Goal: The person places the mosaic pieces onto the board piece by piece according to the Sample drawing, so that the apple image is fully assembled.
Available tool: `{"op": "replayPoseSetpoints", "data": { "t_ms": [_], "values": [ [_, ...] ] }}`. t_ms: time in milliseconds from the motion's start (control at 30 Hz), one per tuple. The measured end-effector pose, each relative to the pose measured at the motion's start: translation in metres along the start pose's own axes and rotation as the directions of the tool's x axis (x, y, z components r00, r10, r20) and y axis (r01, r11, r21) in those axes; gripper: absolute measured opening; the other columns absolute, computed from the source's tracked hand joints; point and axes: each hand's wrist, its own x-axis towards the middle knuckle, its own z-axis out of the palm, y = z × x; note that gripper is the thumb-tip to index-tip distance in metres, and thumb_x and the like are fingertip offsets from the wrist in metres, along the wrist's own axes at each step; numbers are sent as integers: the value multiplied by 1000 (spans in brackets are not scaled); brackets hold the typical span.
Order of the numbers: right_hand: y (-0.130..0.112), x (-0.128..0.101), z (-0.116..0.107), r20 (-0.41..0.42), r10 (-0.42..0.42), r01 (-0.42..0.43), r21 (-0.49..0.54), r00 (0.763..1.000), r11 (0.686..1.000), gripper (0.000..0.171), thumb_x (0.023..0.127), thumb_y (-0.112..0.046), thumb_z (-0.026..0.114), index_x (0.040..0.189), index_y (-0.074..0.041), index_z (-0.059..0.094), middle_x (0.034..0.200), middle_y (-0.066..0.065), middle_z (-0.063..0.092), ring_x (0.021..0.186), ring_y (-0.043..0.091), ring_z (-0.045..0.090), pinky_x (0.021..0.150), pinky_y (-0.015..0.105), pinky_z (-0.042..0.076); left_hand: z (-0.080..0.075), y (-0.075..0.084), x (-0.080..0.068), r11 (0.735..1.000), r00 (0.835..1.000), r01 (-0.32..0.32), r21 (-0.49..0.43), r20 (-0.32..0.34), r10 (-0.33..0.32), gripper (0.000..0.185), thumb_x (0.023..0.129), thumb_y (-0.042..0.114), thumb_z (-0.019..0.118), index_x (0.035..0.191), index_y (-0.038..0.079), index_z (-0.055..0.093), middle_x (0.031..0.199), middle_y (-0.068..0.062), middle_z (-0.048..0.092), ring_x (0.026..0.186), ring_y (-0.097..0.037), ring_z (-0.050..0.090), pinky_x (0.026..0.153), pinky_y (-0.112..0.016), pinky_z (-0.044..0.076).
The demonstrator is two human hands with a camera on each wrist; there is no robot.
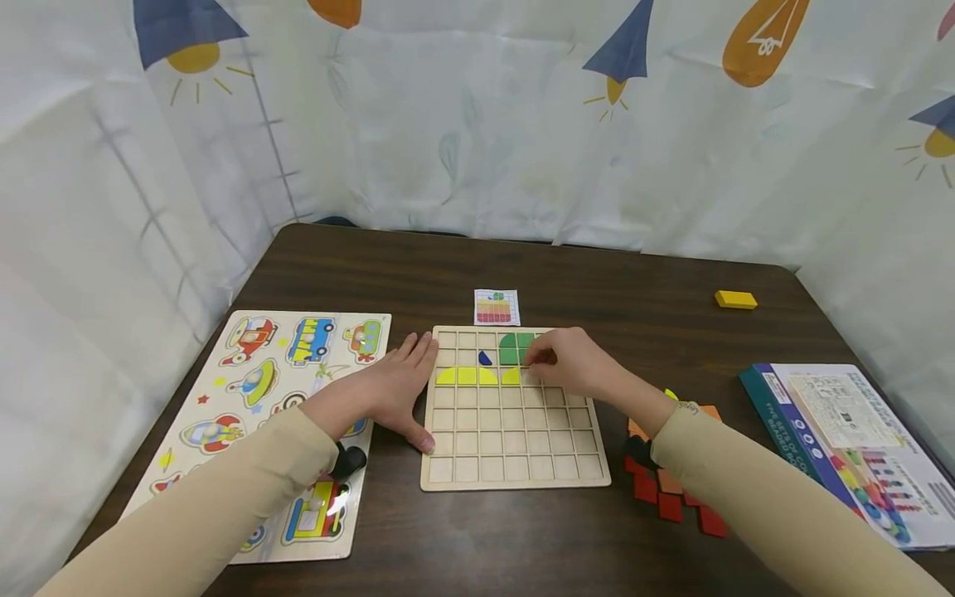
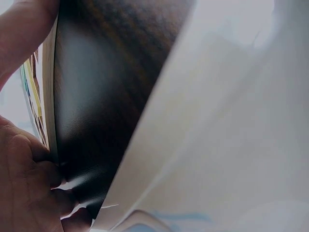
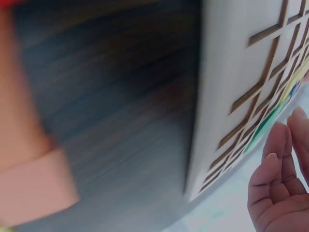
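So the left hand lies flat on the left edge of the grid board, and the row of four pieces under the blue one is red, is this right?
Not quite: the row of four pieces is yellow, not red, as the head view shows. The rest holds: the left hand lies flat on the left edge of the grid board, and the row is under the blue piece.

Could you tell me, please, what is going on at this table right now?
A person is filling a square wooden grid board with coloured tiles. The left hand lies flat against the board's left edge, steadying it. The right hand is at the upper rows beside the green tiles, fingers curled as if in a grip on a piece, though none is visible. A row of yellow tiles and one blue piece are already placed. Loose red and orange tiles lie to the right.
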Motion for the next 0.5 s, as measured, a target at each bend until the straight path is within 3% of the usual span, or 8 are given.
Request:
{"op": "replayPoseSetpoints", "data": {
  "t_ms": [233,500],
  "values": [
    [33,-28,-20,-29,84,-85,-18,996,996,10,93,-9,74,103,-7,77,94,4,74,81,16,61,73,31,54,-1,0,1,1000,1000,7,0,5,-7,144,67,64,87,161,-8,5,170,-27,-1,158,-48,-2,127,-60,14],
    [69,-69,-44,-8,183,-183,-56,983,982,15,95,-11,73,108,-5,75,101,8,75,89,20,68,80,40,59,-1,1,1,1000,1000,10,-7,7,-10,144,67,64,87,161,-8,5,170,-28,-2,157,-49,-2,127,-60,14]
  ]
}}
